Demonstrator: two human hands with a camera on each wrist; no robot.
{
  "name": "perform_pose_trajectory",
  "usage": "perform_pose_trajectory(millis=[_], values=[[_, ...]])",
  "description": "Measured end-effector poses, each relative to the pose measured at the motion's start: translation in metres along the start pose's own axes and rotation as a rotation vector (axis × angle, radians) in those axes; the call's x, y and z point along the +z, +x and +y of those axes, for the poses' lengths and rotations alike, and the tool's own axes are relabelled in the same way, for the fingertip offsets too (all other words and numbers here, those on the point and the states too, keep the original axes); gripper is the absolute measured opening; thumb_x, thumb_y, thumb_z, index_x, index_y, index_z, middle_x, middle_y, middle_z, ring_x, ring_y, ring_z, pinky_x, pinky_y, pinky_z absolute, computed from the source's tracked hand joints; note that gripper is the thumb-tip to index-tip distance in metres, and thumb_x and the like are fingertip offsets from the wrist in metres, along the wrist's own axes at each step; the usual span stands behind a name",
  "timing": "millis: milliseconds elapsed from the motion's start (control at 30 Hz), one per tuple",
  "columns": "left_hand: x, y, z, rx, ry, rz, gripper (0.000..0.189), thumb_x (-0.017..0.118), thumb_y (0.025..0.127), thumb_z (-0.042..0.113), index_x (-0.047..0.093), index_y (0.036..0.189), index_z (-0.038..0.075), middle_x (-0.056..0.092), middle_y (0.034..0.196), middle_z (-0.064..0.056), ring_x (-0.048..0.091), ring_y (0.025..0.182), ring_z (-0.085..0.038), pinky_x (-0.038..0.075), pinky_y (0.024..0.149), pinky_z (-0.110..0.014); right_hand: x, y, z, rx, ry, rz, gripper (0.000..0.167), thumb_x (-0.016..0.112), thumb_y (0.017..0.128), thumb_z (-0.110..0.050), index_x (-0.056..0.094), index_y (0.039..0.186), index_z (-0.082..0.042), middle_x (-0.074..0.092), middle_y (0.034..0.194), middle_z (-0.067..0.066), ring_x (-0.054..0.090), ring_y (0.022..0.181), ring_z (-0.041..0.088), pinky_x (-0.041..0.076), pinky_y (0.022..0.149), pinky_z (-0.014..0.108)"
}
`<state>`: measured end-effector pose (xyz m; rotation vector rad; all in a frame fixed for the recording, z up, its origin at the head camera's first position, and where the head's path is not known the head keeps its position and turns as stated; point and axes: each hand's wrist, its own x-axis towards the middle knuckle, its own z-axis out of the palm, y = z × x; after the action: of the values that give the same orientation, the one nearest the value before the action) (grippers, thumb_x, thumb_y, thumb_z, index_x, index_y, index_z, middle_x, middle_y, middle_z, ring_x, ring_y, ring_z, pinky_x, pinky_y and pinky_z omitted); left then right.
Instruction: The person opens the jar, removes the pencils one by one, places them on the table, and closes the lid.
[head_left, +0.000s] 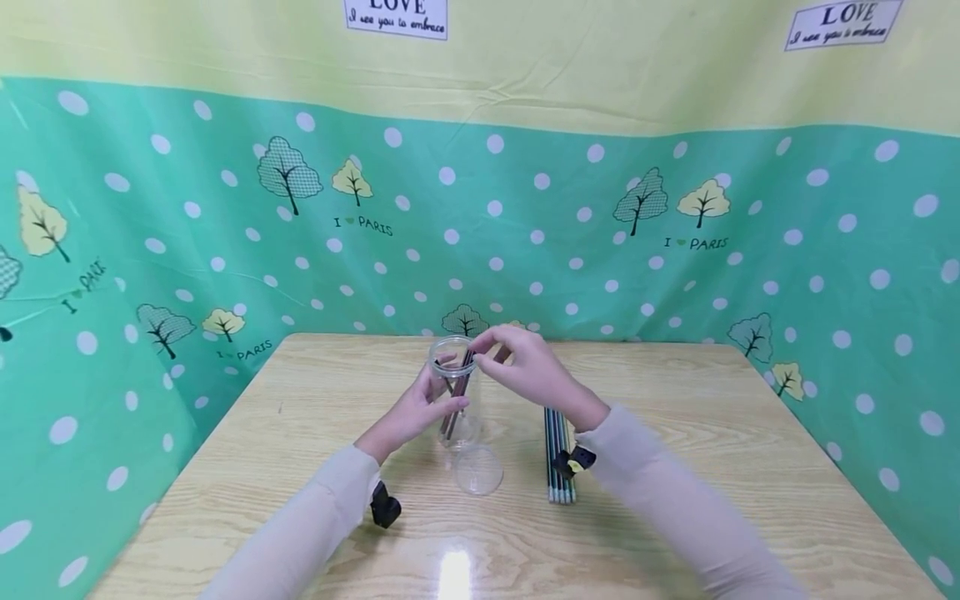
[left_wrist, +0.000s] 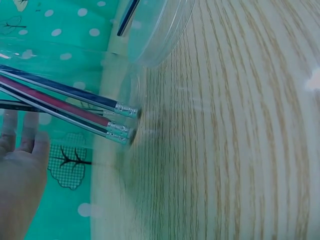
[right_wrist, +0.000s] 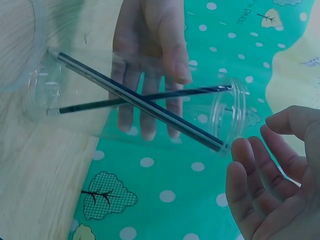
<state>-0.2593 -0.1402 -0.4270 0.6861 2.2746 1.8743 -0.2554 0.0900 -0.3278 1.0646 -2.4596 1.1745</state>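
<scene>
A clear plastic jar [head_left: 468, 429] stands on the table, and my left hand [head_left: 412, 414] grips its side. Several pencils [right_wrist: 142, 104] lean crosswise inside it; the left wrist view shows their metal-banded eraser ends [left_wrist: 122, 127] at the jar's bottom. By the jar's mouth is my right hand [head_left: 534, 375], its fingers loosely bent. The right wrist view shows this hand [right_wrist: 280, 195] holding nothing, just off the rim. A round clear lid [head_left: 478, 469] lies in front of the jar.
Several dark striped pencils [head_left: 558, 479] lie side by side on the wooden table [head_left: 675, 433], right of the lid and partly under the right wrist. A green and yellow patterned cloth [head_left: 495, 208] hangs behind and at both sides of the table.
</scene>
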Motion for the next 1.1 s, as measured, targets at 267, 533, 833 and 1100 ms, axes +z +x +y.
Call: perform_pose_trajectory(millis=[267, 533, 833, 1100], values=[[0.001, 0.001, -0.002, 0.053, 0.003, -0.018, 0.079, 0.068, 0.098, 0.015, 0.019, 0.157, 0.036, 0.043, 0.154, 0.003, 0.032, 0.145, -0.021, 0.021, 0.117, -0.057, 0.019, 0.004, -0.006, -0.067, -0.008, -0.041, 0.024, 0.066, 0.097, -0.013, 0.071, 0.119, -0.008, 0.070, 0.110, 0.004, 0.064, 0.083, 0.015, 0.057, 0.071, 0.027], [0.002, 0.001, -0.004, 0.068, -0.011, -0.048, 0.080, 0.070, 0.097, 0.024, 0.019, 0.156, 0.043, 0.043, 0.154, 0.007, 0.036, 0.143, -0.019, 0.028, 0.116, -0.053, 0.031, 0.008, -0.015, -0.024, -0.141, -0.113, 0.032, 0.058, 0.103, -0.027, 0.067, 0.132, -0.016, 0.071, 0.116, -0.003, 0.062, 0.078, 0.006, 0.052, 0.069, 0.023], [0.002, -0.002, -0.004, 0.043, -0.023, -0.058, 0.078, 0.068, 0.098, 0.022, 0.019, 0.155, 0.044, 0.041, 0.155, 0.003, 0.032, 0.145, -0.025, 0.031, 0.114, -0.056, 0.036, 0.012, -0.020, 0.004, -0.222, -0.116, 0.033, 0.054, 0.105, -0.030, 0.069, 0.130, -0.014, 0.072, 0.107, -0.001, 0.047, 0.055, 0.007, 0.046, 0.059, 0.025], [0.002, -0.001, -0.004, 0.050, 0.000, -0.047, 0.074, 0.068, 0.098, 0.025, 0.023, 0.154, 0.043, 0.038, 0.155, 0.007, 0.029, 0.146, -0.022, 0.027, 0.114, -0.059, 0.038, 0.015, -0.022, -0.017, -0.242, -0.065, 0.026, 0.061, 0.102, -0.029, 0.074, 0.120, -0.015, 0.074, 0.105, -0.003, 0.063, 0.077, 0.004, 0.052, 0.072, 0.023]])
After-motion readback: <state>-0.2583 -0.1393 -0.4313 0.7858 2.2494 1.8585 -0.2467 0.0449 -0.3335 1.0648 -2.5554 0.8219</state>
